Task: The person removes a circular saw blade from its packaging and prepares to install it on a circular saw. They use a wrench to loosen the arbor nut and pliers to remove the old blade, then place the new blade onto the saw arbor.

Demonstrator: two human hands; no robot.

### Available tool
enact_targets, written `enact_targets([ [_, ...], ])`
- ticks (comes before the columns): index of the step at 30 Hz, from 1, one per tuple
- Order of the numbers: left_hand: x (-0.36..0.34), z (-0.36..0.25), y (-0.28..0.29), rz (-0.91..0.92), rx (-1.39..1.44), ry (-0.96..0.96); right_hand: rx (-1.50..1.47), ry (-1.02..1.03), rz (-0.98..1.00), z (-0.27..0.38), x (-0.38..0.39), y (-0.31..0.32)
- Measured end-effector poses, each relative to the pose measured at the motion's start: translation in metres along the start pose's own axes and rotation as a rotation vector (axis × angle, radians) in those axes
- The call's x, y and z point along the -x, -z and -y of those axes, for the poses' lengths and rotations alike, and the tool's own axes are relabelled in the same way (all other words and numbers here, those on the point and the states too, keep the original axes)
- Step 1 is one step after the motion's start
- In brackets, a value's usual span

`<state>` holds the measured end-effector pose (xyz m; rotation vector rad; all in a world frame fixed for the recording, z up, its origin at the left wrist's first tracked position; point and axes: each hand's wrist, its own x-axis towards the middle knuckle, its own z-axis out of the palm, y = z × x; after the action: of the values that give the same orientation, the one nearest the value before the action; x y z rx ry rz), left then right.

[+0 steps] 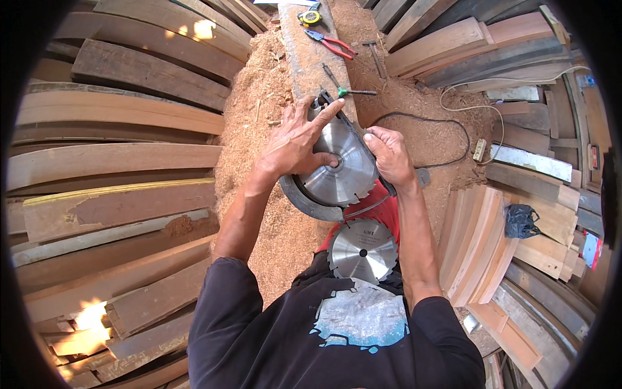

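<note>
A circular saw (299,198) is tipped up in front of me, its round blade (353,175) facing me. My left hand (291,139) is spread over the saw, its thumb pressed at the blade's centre and its index finger reaching to the dark base plate. Along the plate's right edge, my right hand (391,155) is closed, thumb at the rim; its fingertips are partly hidden. A second toothed blade (346,249) lies flat on my lap. Just beyond the saw, a tool with a green hub and dark arms (342,93) rests on the plank (301,65).
Red-handled pliers (334,45) and a yellow tape measure (311,17) lie farther along the plank. A hammer (374,59) is on the sawdust (253,123). A black cord (463,133) loops right, near a socket block (479,150). Stacked boards (116,165) line both sides.
</note>
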<state>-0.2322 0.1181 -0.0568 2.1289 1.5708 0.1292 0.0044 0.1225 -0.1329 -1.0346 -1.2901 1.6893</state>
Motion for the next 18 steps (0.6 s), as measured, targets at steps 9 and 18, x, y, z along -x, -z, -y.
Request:
enact_targets([
  [9,-0.014,0.020,-0.007,-0.167,0.211,-0.074,0.050,-0.002,-0.073,0.014,0.001,-0.009],
  [18,-0.024,0.016,-0.021,-0.434,0.501,0.105,0.004,-0.035,-0.033,-0.007,-0.005,0.006],
])
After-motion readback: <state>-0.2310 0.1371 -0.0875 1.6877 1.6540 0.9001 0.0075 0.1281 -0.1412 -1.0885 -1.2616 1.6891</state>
